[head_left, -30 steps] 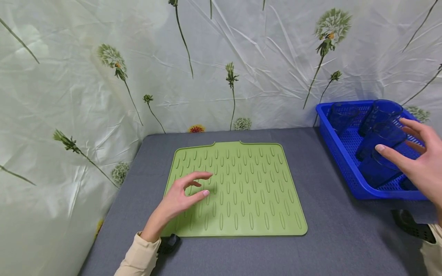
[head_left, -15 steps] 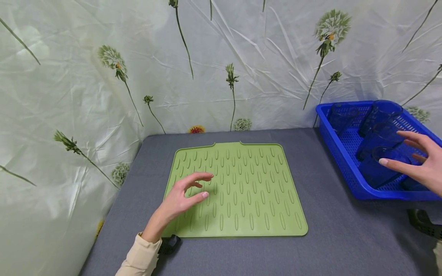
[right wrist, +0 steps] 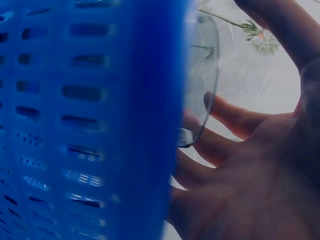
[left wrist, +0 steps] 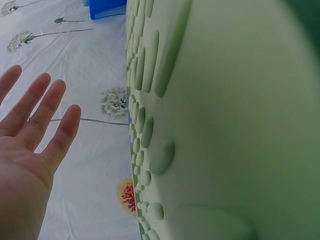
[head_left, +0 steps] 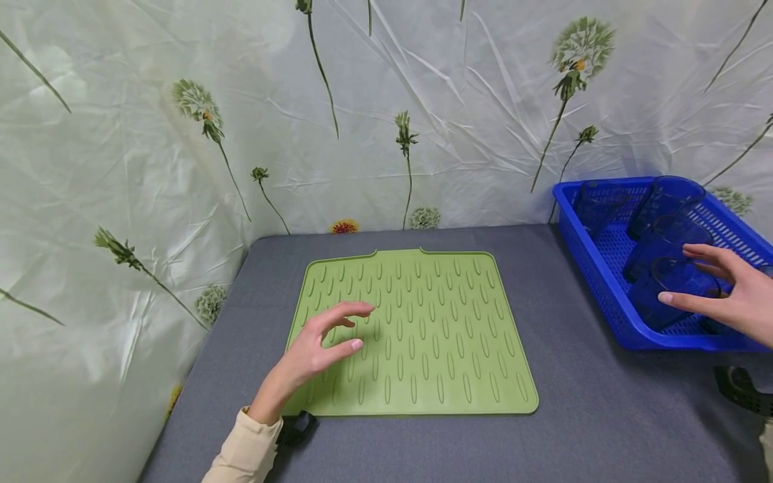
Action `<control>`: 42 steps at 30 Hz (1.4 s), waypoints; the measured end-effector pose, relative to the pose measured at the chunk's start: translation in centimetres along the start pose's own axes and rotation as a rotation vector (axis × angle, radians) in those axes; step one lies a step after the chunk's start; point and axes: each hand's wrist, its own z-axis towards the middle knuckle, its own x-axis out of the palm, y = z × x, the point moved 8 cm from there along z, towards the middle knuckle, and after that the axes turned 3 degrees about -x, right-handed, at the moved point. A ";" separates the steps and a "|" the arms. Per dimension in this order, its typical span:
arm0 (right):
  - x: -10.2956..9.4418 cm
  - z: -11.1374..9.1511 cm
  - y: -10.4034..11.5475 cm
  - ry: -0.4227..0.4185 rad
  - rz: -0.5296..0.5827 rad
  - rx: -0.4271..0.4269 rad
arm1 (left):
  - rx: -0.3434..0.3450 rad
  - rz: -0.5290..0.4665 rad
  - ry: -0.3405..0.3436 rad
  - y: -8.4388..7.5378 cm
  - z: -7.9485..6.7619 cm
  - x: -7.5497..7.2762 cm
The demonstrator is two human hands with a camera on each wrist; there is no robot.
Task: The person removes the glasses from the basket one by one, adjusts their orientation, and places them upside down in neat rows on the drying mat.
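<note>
At right, my right hand [head_left: 738,295] is spread around a drinking glass [head_left: 678,278] in the blue basket [head_left: 670,341]; at left, my spread left hand [head_left: 314,343] hovers above a ribbed green mat [head_left: 447,322].

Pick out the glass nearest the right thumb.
The front-left glass in the blue basket: its rim alone shows between thumb and fingers of the right hand.
</note>
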 end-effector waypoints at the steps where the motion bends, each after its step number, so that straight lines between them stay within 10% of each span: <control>1: 0.2 0.1 -0.4 0.012 -0.013 0.008 | 0.003 -0.006 0.001 0.0 0.0 0.0; 11: 2.1 2.6 -7.0 0.081 -0.051 0.008 | -0.002 -0.023 -0.002 0.1 0.0 0.0; 20: -0.3 -1.8 4.3 0.122 -0.009 0.033 | -0.042 -0.022 0.006 0.2 -0.1 -0.1; 34: 0.4 -0.5 -0.1 0.032 -0.070 0.031 | -0.035 -0.001 -0.003 0.1 0.0 -0.1; 42: -0.9 -1.6 3.5 0.006 0.029 0.006 | -0.038 0.018 -0.004 0.5 -0.1 -0.1</control>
